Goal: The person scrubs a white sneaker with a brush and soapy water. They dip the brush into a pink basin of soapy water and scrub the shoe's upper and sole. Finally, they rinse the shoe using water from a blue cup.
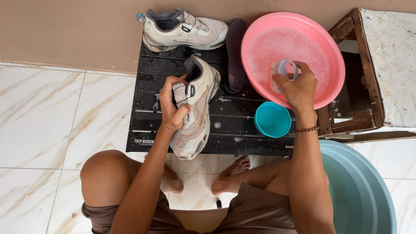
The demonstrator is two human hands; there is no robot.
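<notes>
Two hands share the work: the left hand (pixel 173 108) closes its grip around the pale sneaker (pixel 196 110), tilted on the black slatted bench (pixel 149 108), while the right hand (pixel 299 89) clasps a scrub brush (pixel 279 78) dipped into the pink basin (pixel 333 65) of soapy water. Brush loading looks underway; scrubbing calls for a steady shoe. A teal cup (pixel 272 119) sits empty alongside.
</notes>
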